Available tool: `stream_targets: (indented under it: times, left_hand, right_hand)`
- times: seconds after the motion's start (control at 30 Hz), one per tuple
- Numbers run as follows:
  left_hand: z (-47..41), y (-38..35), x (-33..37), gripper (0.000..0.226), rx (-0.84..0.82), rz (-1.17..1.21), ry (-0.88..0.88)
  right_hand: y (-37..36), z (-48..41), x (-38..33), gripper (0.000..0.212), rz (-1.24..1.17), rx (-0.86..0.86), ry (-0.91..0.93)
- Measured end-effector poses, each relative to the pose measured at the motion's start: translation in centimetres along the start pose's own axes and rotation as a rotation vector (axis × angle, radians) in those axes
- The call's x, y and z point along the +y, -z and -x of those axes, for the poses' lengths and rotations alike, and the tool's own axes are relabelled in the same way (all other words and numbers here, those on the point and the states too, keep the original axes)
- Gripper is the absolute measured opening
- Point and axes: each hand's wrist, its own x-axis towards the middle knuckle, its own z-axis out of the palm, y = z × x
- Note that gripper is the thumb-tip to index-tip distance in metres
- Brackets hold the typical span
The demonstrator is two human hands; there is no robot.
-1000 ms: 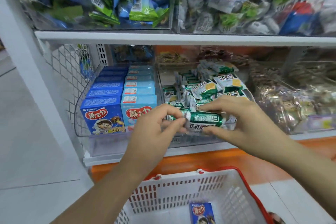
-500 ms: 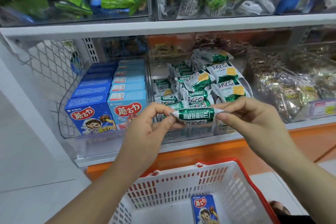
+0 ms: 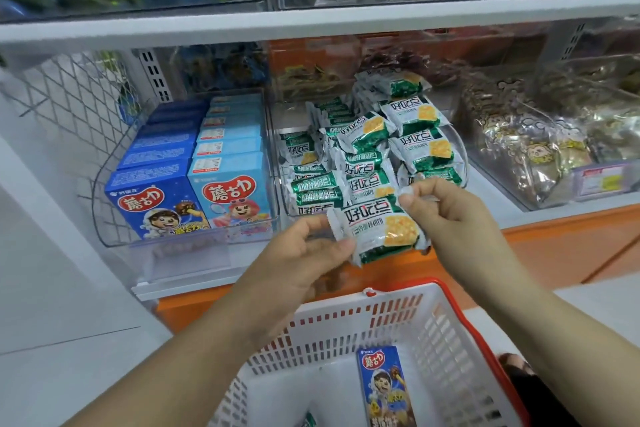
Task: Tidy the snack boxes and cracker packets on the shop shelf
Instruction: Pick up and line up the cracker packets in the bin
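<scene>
At the far left, a wire mesh panel [image 3: 69, 107] closes the end of the shelf. Just beside it, a clear bin [image 3: 166, 244] holds two rows running front to back: dark blue snack boxes [image 3: 156, 204] on the left and light blue snack boxes [image 3: 230, 191] on the right. The rows touch and their faces point toward you.

The next clear bin [image 3: 287, 114] holds a loose pile of green-and-white cracker packets [image 3: 363, 135], some flat and some on edge.

In front of this bin, above the shelf edge, you hold one cracker packet [image 3: 377, 229] between both hands. It is tilted, printed face toward you. Your left hand [image 3: 304, 253] pinches its left sealed edge between thumb and fingers. Your right hand [image 3: 446, 215] pinches its upper right corner between thumb and forefinger, with the other fingers curled.

Below your hands, a white basket [image 3: 346, 326] with a red rim contains one dark blue box [image 3: 384, 388] lying flat.

At the far right of the shelf, a third bin [image 3: 588, 184] holds clear-wrapped snacks [image 3: 512, 149].
</scene>
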Motion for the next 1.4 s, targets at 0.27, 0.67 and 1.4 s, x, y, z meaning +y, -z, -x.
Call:
stream_targets:
  times: [0.27, 0.67, 1.4]
  left_hand:
    - [0.0, 0.6, 1.0, 0.035, -0.078, 0.306, 0.202]
    - [-0.4, 1.8, -0.2, 0.033, 0.055, -0.232, -0.057]
    - [-0.9, 1.8, -0.5, 0.041, 0.228, -0.206, -0.407]
  right_hand:
    - [-0.2, -0.4, 0.3, 0.012, -0.578, -0.128, -0.452]
    - [0.4, 0.3, -0.3, 0.013, -0.156, -0.086, -0.066]
    - [0.3, 0.6, -0.2, 0.022, -0.173, -0.19, 0.043]
